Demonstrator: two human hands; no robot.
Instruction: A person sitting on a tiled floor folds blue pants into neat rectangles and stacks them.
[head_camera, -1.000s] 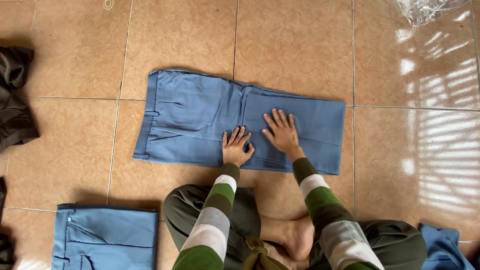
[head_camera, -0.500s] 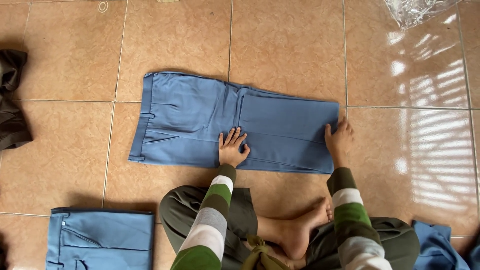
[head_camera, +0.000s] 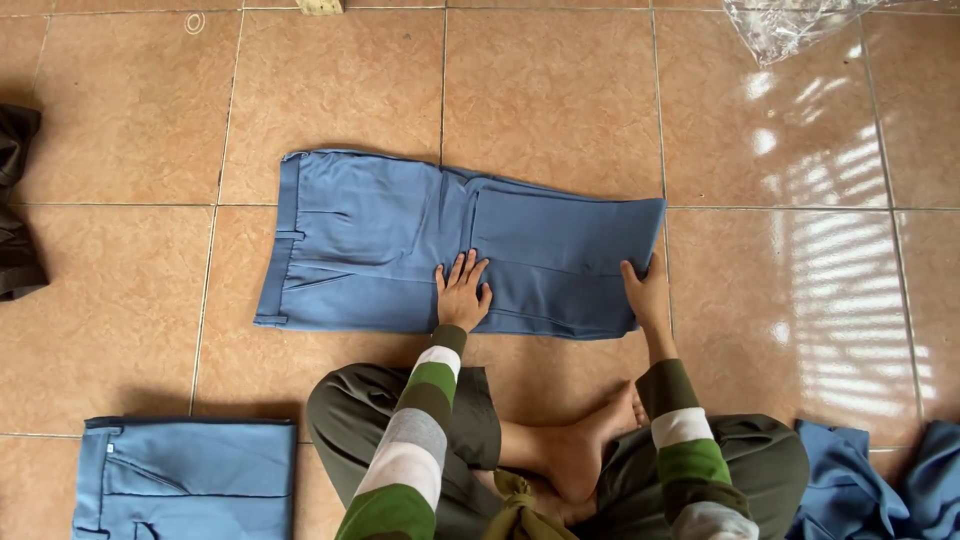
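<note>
A pair of blue trousers (head_camera: 400, 240) lies folded flat on the tiled floor, waistband at the left. My left hand (head_camera: 462, 292) presses flat on its middle near the front edge, fingers spread. At the right end of the fold my right hand (head_camera: 645, 295) grips the edge of the cloth, thumb on top. Both sleeves are striped green, grey and white. I sit cross-legged with a bare foot (head_camera: 580, 450) showing below the trousers.
A second folded blue garment (head_camera: 185, 480) lies at the lower left. Crumpled blue cloth (head_camera: 880, 490) sits at the lower right. Dark clothing (head_camera: 15, 215) lies at the left edge, and clear plastic wrap (head_camera: 800, 25) at the top right.
My right hand has slid from the middle of the trousers to their right end and taken hold of the edge. The left hand has stayed in place.
</note>
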